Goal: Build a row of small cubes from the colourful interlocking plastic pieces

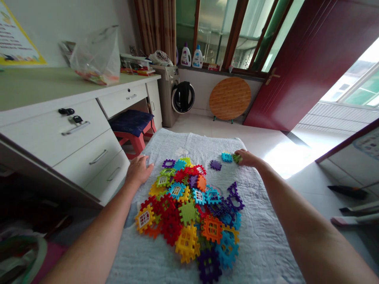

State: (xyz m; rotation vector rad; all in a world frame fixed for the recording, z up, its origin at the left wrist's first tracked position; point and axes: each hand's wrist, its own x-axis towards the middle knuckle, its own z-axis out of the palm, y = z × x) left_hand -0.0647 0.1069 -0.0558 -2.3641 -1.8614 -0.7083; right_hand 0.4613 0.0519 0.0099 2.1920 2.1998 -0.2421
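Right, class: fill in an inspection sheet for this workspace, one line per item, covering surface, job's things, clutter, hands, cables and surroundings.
Surface: pale quilted cloth spread on the floor.
Job's things: pile of coloured interlocking tiles; a purple tile, a teal tile and a green tile lie apart.
Clutter: plastic bag on the desk.
Hands: left hand flat on the cloth beside the pile; right hand touching the green tile, grip unclear.
Cables: nothing seen.
Surroundings: red stool, washing machine, round board, red door.
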